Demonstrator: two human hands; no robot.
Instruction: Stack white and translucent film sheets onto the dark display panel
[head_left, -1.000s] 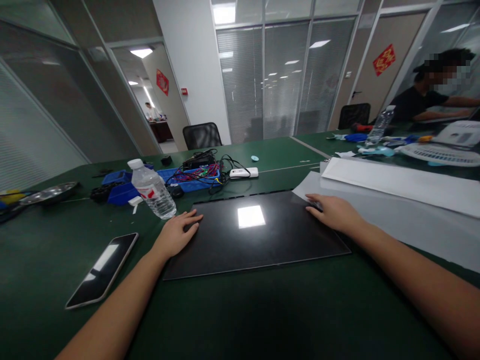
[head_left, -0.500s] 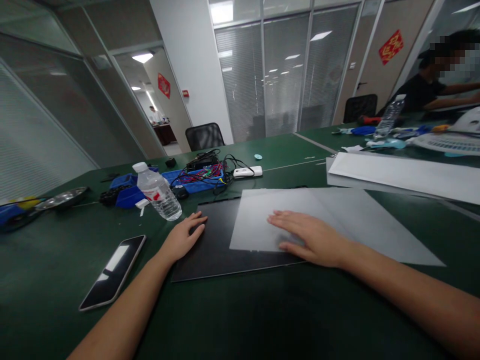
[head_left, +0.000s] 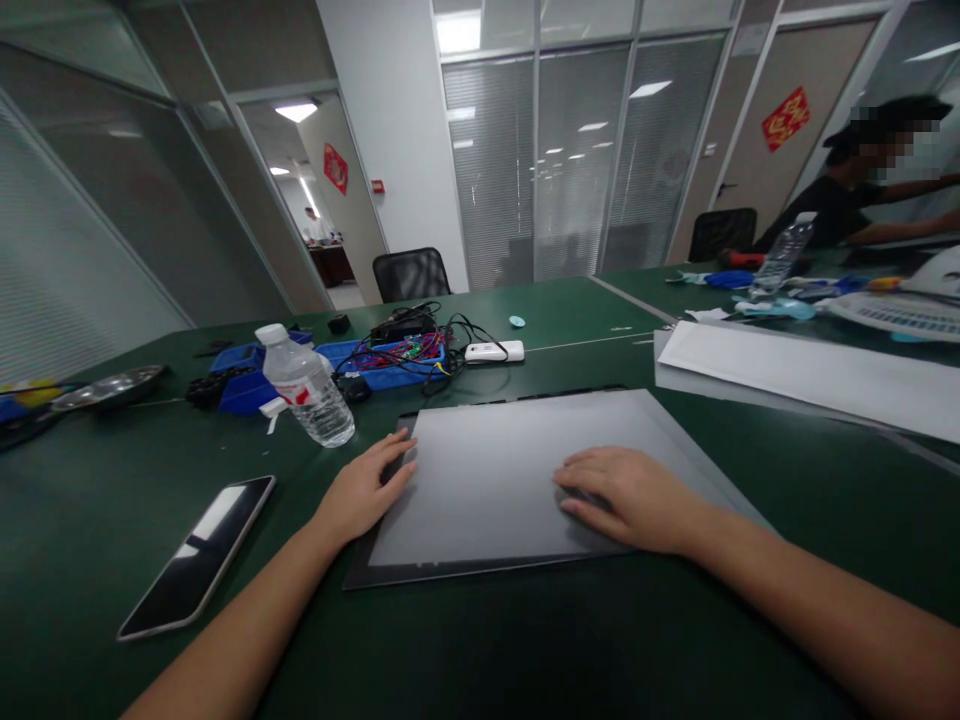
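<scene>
A translucent whitish sheet [head_left: 480, 480] lies over a thin black board [head_left: 365, 572] on the green table. Dark strips of the board show along the left, front and back edges. My left hand [head_left: 367, 487] rests at the left edge of both, fingers spread, fingertips on the sheet's margin. Flat on the right half of the sheet is my right hand [head_left: 637, 495], fingers stretched out to the left and thumb apart. Neither hand grips anything.
A water bottle [head_left: 307, 390] stands beyond my left hand, and a phone [head_left: 199, 560] lies left of my forearm. Behind are a blue tray [head_left: 375, 372] of wires and a white device [head_left: 495, 352]. White paper [head_left: 817, 375] lies at right; a person [head_left: 832, 205] sits beyond.
The translucent sheet has slid left over the black board and now covers most of it. My right hand has stayed on the sheet; my left hand remains at the left edge.
</scene>
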